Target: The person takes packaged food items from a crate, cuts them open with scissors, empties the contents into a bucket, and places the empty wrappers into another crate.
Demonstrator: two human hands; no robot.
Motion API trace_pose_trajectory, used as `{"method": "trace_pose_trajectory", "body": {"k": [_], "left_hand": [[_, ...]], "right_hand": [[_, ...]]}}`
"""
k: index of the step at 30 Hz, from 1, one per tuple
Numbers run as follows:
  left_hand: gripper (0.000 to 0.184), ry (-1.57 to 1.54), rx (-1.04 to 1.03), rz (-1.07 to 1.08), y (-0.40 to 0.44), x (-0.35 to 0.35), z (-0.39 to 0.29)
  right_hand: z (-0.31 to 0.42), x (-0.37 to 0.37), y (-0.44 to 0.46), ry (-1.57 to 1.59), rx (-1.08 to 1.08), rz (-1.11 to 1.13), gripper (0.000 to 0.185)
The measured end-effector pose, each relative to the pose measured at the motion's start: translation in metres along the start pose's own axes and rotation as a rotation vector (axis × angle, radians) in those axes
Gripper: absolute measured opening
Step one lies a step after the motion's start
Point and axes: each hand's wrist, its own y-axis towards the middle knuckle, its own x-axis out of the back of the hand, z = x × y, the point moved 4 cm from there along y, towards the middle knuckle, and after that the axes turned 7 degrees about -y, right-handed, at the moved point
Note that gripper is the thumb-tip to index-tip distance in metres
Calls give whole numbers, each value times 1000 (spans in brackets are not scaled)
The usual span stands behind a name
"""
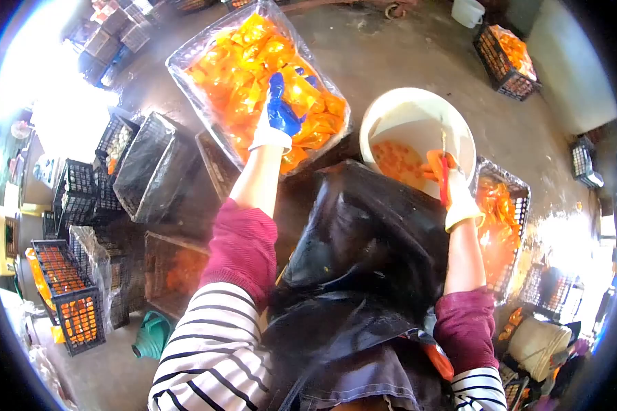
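My left hand (281,113), in a blue and white glove, is over a plastic-lined crate (192,96) heaped with shiny orange packets (236,58). Its fingers are closed around one orange packet (300,94). In an orange and cream glove, my right hand (452,185) grips a knife (445,179) by its red handle, the thin blade pointing up. That hand is at the near right rim of a white bucket (375,113). Small round orange pieces (397,161) lie at the bucket's bottom. A black apron (363,240) covers my lap.
A crate of orange packets (498,226) stands right of the bucket. An open crate (175,274) with orange contents and a green watering can (152,334) are at lower left. Black crates (68,294) stand farther left. Another filled crate (506,61) is at the back right.
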Motion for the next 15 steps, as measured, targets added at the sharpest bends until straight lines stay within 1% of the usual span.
{"method": "trace_pose_trajectory", "body": {"k": [3, 4, 5, 7, 8, 9, 11, 12, 13, 15], "left_hand": [[39, 76, -15, 54, 20, 0, 25], [36, 156, -91, -28, 28, 2, 31], [37, 319, -156, -8, 35, 1, 37], [37, 644, -289, 25, 27, -26, 40], [38, 724, -227, -111, 14, -46, 43], [42, 745, -309, 71, 39, -36, 54], [47, 1402, -813, 134, 64, -27, 71], [48, 1717, -745, 63, 42, -50, 86], [51, 2026, -603, 122, 42, -41, 113], [56, 1997, -494, 175, 57, -18, 143]], "right_hand": [[3, -5, -3, -134, 8, 60, 30], [2, -4, -2, -104, -16, 48, 28], [2, -2, -2, -78, -10, 58, 27], [5, -1, -5, -28, -8, 88, 27], [8, 0, -6, -13, -9, 97, 28], [11, 2, -6, -90, 2, 81, 29], [15, 3, -4, -243, 24, 54, 30], [15, 4, -3, -276, 7, 38, 30], [16, 5, -3, -309, -12, 25, 31], [14, 7, -2, -345, -48, -11, 32]]}}
